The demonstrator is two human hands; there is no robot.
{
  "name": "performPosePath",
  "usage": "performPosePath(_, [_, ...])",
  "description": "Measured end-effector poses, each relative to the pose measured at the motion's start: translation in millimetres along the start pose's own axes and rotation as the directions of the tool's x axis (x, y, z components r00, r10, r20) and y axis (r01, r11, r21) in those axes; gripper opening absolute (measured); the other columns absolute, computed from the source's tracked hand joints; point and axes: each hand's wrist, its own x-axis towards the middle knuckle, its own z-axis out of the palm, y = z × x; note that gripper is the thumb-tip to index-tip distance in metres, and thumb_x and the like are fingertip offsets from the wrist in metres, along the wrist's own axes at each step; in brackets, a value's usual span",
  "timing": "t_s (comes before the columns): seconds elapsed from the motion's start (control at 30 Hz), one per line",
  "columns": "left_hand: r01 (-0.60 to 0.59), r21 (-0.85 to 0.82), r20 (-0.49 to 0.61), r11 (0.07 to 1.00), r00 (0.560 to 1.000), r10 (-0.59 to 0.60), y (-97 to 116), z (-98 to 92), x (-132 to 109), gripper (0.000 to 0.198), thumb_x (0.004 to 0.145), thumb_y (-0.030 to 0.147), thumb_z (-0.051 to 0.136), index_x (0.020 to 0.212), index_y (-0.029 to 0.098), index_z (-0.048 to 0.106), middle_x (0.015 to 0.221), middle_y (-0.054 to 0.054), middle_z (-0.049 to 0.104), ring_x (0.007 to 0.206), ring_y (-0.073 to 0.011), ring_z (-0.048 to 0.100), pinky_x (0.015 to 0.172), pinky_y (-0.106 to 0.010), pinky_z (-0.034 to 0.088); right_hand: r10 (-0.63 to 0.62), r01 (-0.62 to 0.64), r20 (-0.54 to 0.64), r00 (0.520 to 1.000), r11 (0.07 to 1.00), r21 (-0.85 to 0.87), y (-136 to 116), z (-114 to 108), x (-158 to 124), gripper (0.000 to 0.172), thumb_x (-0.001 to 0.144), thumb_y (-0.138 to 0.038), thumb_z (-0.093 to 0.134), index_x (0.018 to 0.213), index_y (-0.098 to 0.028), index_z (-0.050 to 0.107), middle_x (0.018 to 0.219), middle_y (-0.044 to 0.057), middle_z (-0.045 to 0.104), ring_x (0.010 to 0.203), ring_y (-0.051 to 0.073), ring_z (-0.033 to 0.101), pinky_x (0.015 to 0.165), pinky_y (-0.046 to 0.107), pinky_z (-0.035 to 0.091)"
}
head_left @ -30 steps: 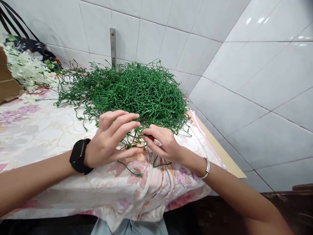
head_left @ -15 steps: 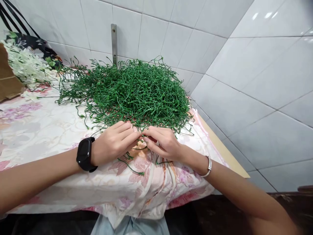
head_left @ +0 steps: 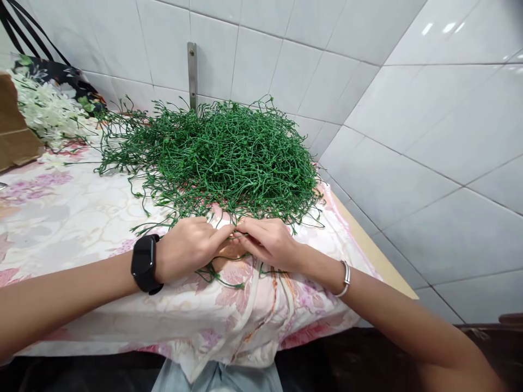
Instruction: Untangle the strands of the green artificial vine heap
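My left hand (head_left: 195,245), with a black band watch on its wrist, is closed in a pinch just in front of a large tangled heap of green artificial flower stems (head_left: 241,158). Fingertip to fingertip with it, my right hand (head_left: 272,242) pinches too, a silver bangle on its wrist. Between them is a thin green stem, mostly hidden by the fingers. More stem ends (head_left: 223,277) stick out below my left hand and lie on the cloth.
A floral tablecloth (head_left: 81,212) covers the table, bunched at the front edge. White artificial blossoms (head_left: 53,117), a brown cardboard piece (head_left: 16,130) and a dark floral bag (head_left: 61,76) sit at the left. Tiled walls (head_left: 449,136) close off the back and right.
My left hand has turned and dropped slightly, its thumb now stretched toward the right fingertips. My right hand has shifted down a little. The stem heap looks the same.
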Motion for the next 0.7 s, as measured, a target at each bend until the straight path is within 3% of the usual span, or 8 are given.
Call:
performPosePath(0.2, [-0.08,-0.048,0.023,0.996,0.996,0.081,-1.8,-4.2,2.8,0.021,0.086,0.02,0.032,0.074,0.013,0.047,0.052,0.001,0.05,0.047,-0.0126,0.045,0.047,-0.025,0.034,-0.044,0.039,0.064,0.997,0.996,0.076,0.1,-5.1,-0.4,0.02,0.085,-0.02,0.034,0.091,-0.01,0.05,0.069,0.002,0.054,0.059,0.008,0.046,0.051,0.019,0.034])
performPosePath(0.37, [-0.044,-0.079,-0.071,0.996,0.997,0.039,-2.7,-4.0,4.5,0.027,0.085,0.027,0.037,0.064,0.015,0.048,0.055,-0.001,0.049,0.053,-0.0134,0.044,0.051,-0.026,0.036,-0.082,0.08,0.052,0.995,0.996,0.033,-1.4,-1.4,-1.0,0.018,0.084,-0.02,0.034,0.09,-0.011,0.05,0.067,0.001,0.053,0.06,0.009,0.046,0.052,0.019,0.035])
performPosePath(0.47, [0.059,0.024,-0.149,0.998,0.987,-0.055,3.5,-5.0,5.4,0.02,0.081,0.027,0.043,0.082,0.012,0.056,0.074,-0.007,0.058,0.07,-0.0175,0.051,0.062,-0.031,0.042,-0.056,0.056,0.004,0.998,0.998,-0.013,-1.5,0.9,-0.5,0.016,0.084,-0.02,0.036,0.085,-0.012,0.049,0.065,0.001,0.053,0.058,0.008,0.047,0.051,0.019,0.035])
performPosePath(0.53, [0.097,0.151,-0.221,0.984,0.973,-0.063,11.5,-7.3,6.5,0.029,0.08,0.027,0.047,0.101,0.007,0.052,0.093,-0.012,0.059,0.088,-0.0225,0.052,0.076,-0.038,0.043,-0.029,0.028,-0.04,0.999,0.999,-0.043,-1.1,2.3,-0.4,0.017,0.084,-0.02,0.035,0.08,-0.012,0.049,0.065,0.002,0.054,0.056,0.009,0.047,0.05,0.02,0.034])
performPosePath(0.63, [-0.087,0.292,-0.257,0.952,0.952,0.166,25.0,-11.2,8.2,0.04,0.081,0.031,0.046,0.113,0.006,0.046,0.114,-0.014,0.052,0.11,-0.0257,0.044,0.093,-0.039,0.037,0.012,-0.016,-0.074,0.997,0.999,-0.048,0.4,6.0,-1.8,0.02,0.083,-0.024,0.035,0.072,-0.014,0.048,0.065,0.003,0.054,0.056,0.009,0.047,0.05,0.021,0.035])
performPosePath(0.7, [-0.219,0.302,-0.214,0.928,0.933,0.29,30.8,-11.9,9.4,0.041,0.083,0.03,0.041,0.117,0.007,0.042,0.122,-0.013,0.046,0.117,-0.0251,0.038,0.098,-0.037,0.034,0.059,-0.06,-0.01,0.998,0.997,-0.05,2.1,9.3,-3.5,0.021,0.082,-0.026,0.038,0.068,-0.015,0.049,0.063,0.002,0.053,0.055,0.009,0.046,0.05,0.021,0.035])
